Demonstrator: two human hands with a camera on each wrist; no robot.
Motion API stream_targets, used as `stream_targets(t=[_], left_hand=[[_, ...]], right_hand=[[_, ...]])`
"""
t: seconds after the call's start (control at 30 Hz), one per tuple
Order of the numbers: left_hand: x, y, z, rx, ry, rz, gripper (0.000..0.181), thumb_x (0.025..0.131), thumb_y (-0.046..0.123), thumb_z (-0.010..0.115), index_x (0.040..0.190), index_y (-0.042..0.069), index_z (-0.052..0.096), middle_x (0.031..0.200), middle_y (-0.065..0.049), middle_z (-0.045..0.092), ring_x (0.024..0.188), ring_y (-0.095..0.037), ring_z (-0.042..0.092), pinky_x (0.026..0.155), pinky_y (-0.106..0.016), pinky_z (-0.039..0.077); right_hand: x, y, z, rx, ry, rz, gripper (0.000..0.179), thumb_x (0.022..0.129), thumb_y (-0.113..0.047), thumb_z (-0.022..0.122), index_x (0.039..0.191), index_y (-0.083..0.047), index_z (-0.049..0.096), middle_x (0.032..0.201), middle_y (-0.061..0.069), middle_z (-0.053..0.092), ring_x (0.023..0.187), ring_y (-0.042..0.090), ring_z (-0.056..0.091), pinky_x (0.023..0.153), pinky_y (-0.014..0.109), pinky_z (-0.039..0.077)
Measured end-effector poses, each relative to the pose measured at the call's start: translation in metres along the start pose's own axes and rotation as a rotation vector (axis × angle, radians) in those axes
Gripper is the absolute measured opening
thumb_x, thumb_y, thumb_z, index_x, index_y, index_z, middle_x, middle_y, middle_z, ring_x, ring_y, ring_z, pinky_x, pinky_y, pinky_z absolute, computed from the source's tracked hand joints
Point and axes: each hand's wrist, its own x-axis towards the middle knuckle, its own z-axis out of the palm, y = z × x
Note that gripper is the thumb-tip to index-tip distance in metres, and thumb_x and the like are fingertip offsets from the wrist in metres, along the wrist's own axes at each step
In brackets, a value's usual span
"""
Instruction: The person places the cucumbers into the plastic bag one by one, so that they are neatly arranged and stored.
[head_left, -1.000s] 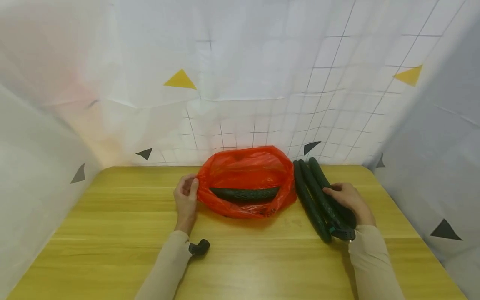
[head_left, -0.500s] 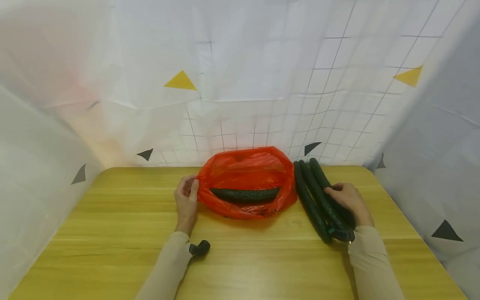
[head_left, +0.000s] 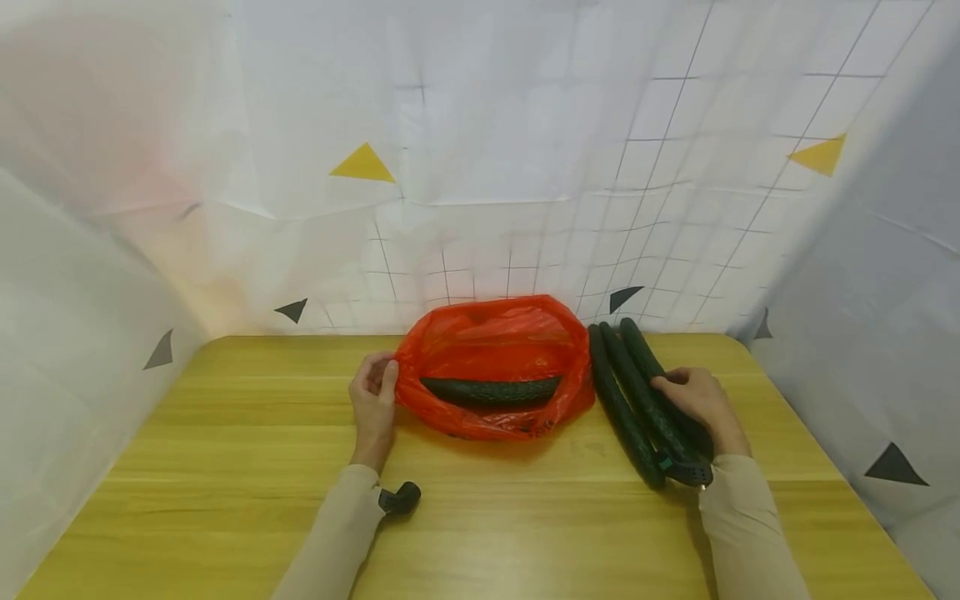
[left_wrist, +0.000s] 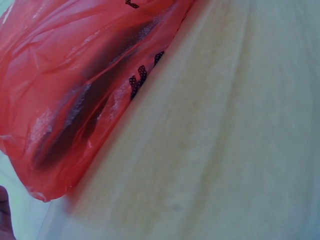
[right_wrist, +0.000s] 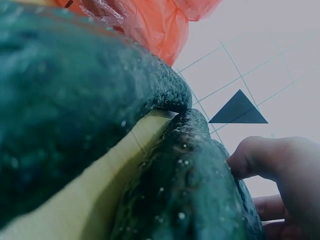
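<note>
An open-mouthed red plastic bag (head_left: 487,342) lies in the middle of the table near the back wall, with a cucumber (head_left: 491,391) crosswise inside. At its left edge is my left hand (head_left: 372,402), thumb and fingers loosely bent beside the plastic; the left wrist view has only a fingertip (left_wrist: 4,217), apart from the bag (left_wrist: 45,110). Three cucumbers lie side by side right of the bag: a left one (head_left: 617,404), a middle one (head_left: 634,375) and a right one (head_left: 642,350). My right hand (head_left: 701,402) holds the right cucumber, its thumb (right_wrist: 257,155) against the near side; the fingers are partly hidden.
The wooden table (head_left: 510,533) runs to a white sheet wall (head_left: 480,125) behind and at both sides. Black wrist cameras (head_left: 400,498) sit on both wrists; the right one (head_left: 686,471) is close over the cucumbers' near ends.
</note>
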Motion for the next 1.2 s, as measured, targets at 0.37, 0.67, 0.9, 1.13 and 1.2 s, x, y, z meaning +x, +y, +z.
stream_targets(t=[0.37, 0.67, 0.9, 1.13, 1.2], left_hand=[[0.000, 0.001, 0.000, 0.014, 0.001, 0.008, 0.025, 0.093, 0.010, 0.059, 0.109, -0.009, 0.059, 0.093, 0.003, 0.062, 0.085, -0.008, 0.058, 0.078, -0.016, 0.049], [0.000, 0.000, 0.000, 0.022, 0.005, -0.007, 0.026, 0.092, 0.012, 0.059, 0.109, -0.008, 0.059, 0.092, 0.005, 0.061, 0.085, -0.008, 0.058, 0.079, -0.016, 0.049], [-0.001, 0.000, -0.001, 0.011, -0.007, -0.015, 0.025, 0.093, 0.012, 0.059, 0.110, -0.007, 0.059, 0.093, 0.004, 0.061, 0.085, -0.009, 0.057, 0.078, -0.016, 0.048], [0.000, 0.000, -0.001, 0.009, -0.005, -0.008, 0.026, 0.093, 0.012, 0.059, 0.110, -0.007, 0.059, 0.095, 0.004, 0.061, 0.086, -0.009, 0.058, 0.079, -0.016, 0.048], [0.000, 0.000, 0.000, 0.004, -0.004, -0.004, 0.026, 0.092, 0.012, 0.059, 0.110, -0.008, 0.059, 0.094, 0.004, 0.061, 0.086, -0.009, 0.058, 0.079, -0.016, 0.049]], right_hand=[[-0.002, -0.001, -0.004, 0.010, 0.033, -0.009, 0.063, 0.093, -0.045, 0.049, 0.123, 0.010, 0.055, 0.121, 0.033, 0.056, 0.102, 0.043, 0.058, 0.084, 0.050, 0.048], [-0.003, -0.005, -0.009, 0.050, 0.088, -0.050, 0.061, 0.094, -0.042, 0.050, 0.123, 0.012, 0.053, 0.118, 0.034, 0.057, 0.101, 0.043, 0.058, 0.081, 0.047, 0.049], [-0.007, -0.011, -0.015, 0.068, 0.121, -0.079, 0.062, 0.095, -0.042, 0.048, 0.125, 0.012, 0.051, 0.118, 0.035, 0.056, 0.102, 0.046, 0.057, 0.080, 0.050, 0.050], [-0.012, -0.021, -0.023, 0.134, 0.133, -0.039, 0.068, 0.095, -0.047, 0.045, 0.133, 0.010, 0.044, 0.126, 0.036, 0.051, 0.110, 0.049, 0.053, 0.084, 0.054, 0.048], [-0.013, -0.024, -0.025, 0.159, 0.134, -0.022, 0.070, 0.094, -0.049, 0.044, 0.135, 0.009, 0.043, 0.127, 0.036, 0.051, 0.111, 0.049, 0.052, 0.085, 0.054, 0.047]])
